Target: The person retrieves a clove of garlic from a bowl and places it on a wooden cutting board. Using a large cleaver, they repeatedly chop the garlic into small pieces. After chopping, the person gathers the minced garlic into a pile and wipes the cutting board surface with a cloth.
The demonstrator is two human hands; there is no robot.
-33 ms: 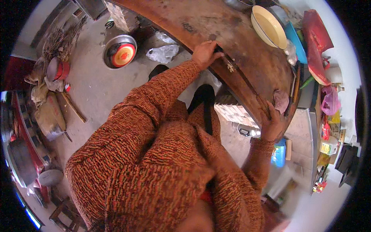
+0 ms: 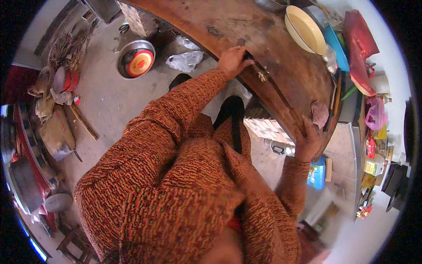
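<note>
My left hand [image 2: 233, 62] is closed at the near edge of the brown wooden tabletop [image 2: 246, 24], its thumb and fingers on a small dark piece [image 2: 249, 56]. From there a long, narrow dark strip [image 2: 277, 90] runs along the table towards my right hand; I cannot tell whether it is a tool or a gap in the wood. Pale crumbs [image 2: 262, 75] lie beside the strip. My right hand [image 2: 308, 140] rests at the table's right end, fingers stretched out over the wood. A crumpled pinkish cloth [image 2: 319, 113] lies just beyond its fingertips.
On the table's far right stand a cream enamel basin [image 2: 304, 31], a blue tray [image 2: 334, 46] and a red plastic bag [image 2: 358, 53]. A metal basin [image 2: 135, 59] and a clear plastic bag [image 2: 184, 61] sit on the floor. A blue package [image 2: 316, 174] is below my right wrist.
The fingers of my right hand have shifted slightly on the wood. My left hand has stayed in place.
</note>
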